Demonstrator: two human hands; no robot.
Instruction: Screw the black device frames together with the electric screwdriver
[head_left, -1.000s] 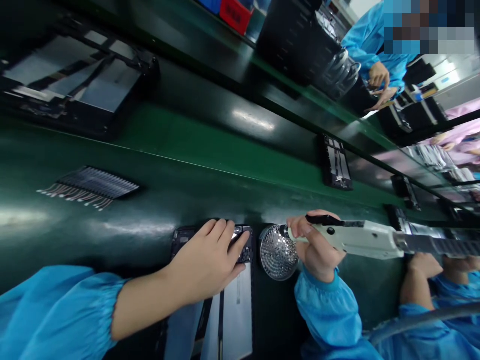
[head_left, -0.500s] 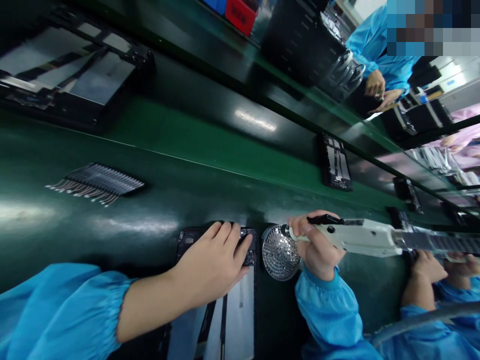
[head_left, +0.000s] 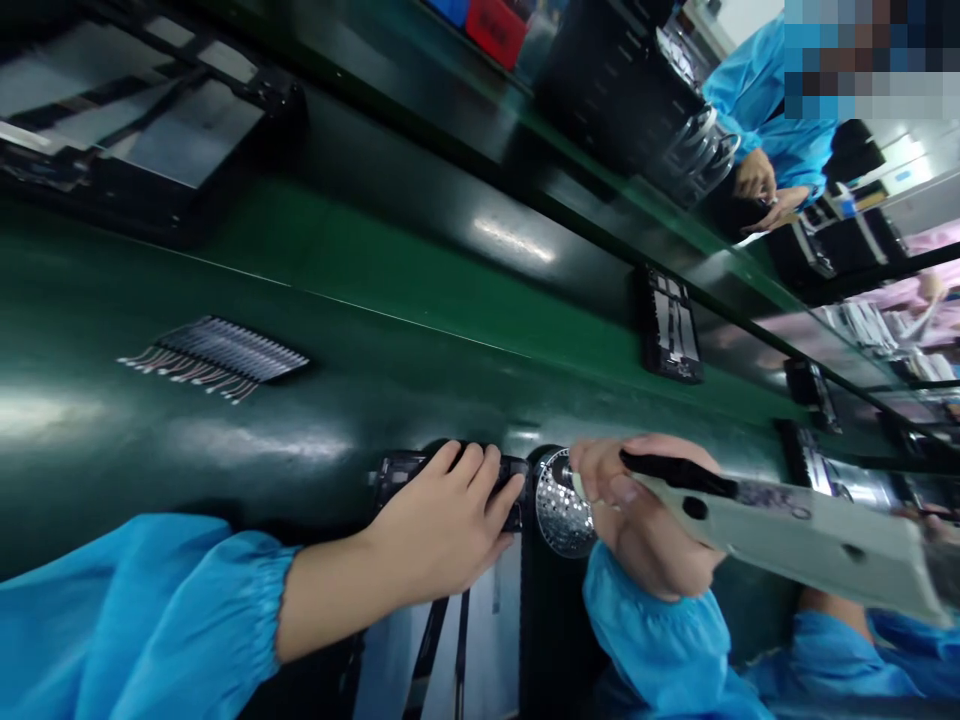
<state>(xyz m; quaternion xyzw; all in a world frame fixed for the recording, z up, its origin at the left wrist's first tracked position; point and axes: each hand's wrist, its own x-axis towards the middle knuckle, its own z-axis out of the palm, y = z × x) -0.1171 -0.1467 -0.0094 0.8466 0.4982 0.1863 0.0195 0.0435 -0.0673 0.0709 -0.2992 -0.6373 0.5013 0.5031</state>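
My left hand rests on the top end of an open-backed tablet, its fingers curled over the upper edge. The tablet's large silver batteries and black ribbon strips are exposed; my hand and forearm cover part of it. In my right hand is a pale electric screwdriver with a black lever, my fingers wrapped round its front part. Its front end is over a round dish of small shiny screws, just right of the tablet. Whether the bit touches a screw, I cannot tell.
A strip of parts with thin wires lies left on the green bench. Other opened tablets sit at the upper left and right. A black bin stands across the line, near a co-worker's hands. Another blue sleeve is at right.
The screwdriver's rear end has swung down and toward the camera, while its front stays over the screw dish. My left hand remains on the tablet; the view has shifted slightly.
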